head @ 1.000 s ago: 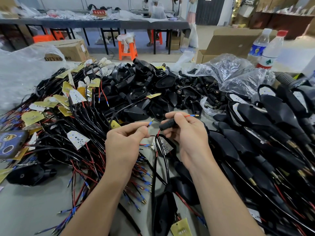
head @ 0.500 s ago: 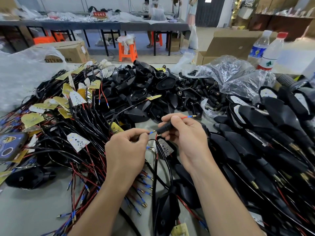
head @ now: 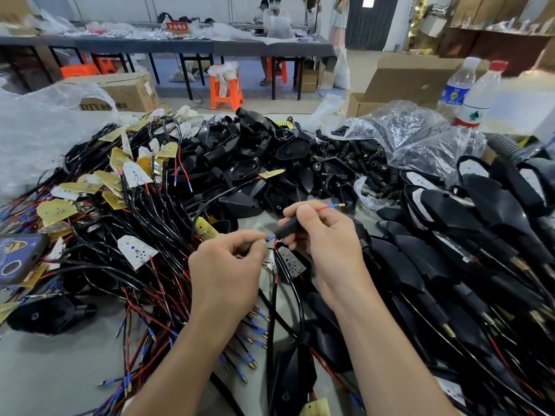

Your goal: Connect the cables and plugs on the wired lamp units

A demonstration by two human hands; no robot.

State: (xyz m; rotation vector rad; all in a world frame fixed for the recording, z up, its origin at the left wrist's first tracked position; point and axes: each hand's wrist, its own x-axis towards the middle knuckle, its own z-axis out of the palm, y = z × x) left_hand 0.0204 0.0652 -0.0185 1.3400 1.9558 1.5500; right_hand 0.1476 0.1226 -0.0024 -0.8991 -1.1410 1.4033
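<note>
My right hand (head: pixel 327 235) grips a short black sleeve (head: pixel 287 229) between thumb and fingers. A red wire with a blue crimp and brass tip (head: pixel 333 206) sticks out of its far end. My left hand (head: pixel 228 265) pinches a second wire whose blue tip (head: pixel 271 239) sits right at the sleeve's near opening. Black cables hang down from both hands to a black lamp housing (head: pixel 289 376) near the table's front edge. A white LED board (head: pixel 290 264) lies just below my hands.
A tangle of black and red wired LED boards (head: pixel 132 205) fills the left. Empty black housings (head: pixel 255 163) are heaped at the back, assembled lamps (head: pixel 468 253) on the right. Two water bottles (head: pixel 477 94), plastic bags (head: pixel 420 139) and a phone (head: pixel 18 259) border the work area.
My hands have drawn together. The blue wire tip in my left hand has moved right, up to the open end of the sleeve, and the sleeve has tilted down toward it.
</note>
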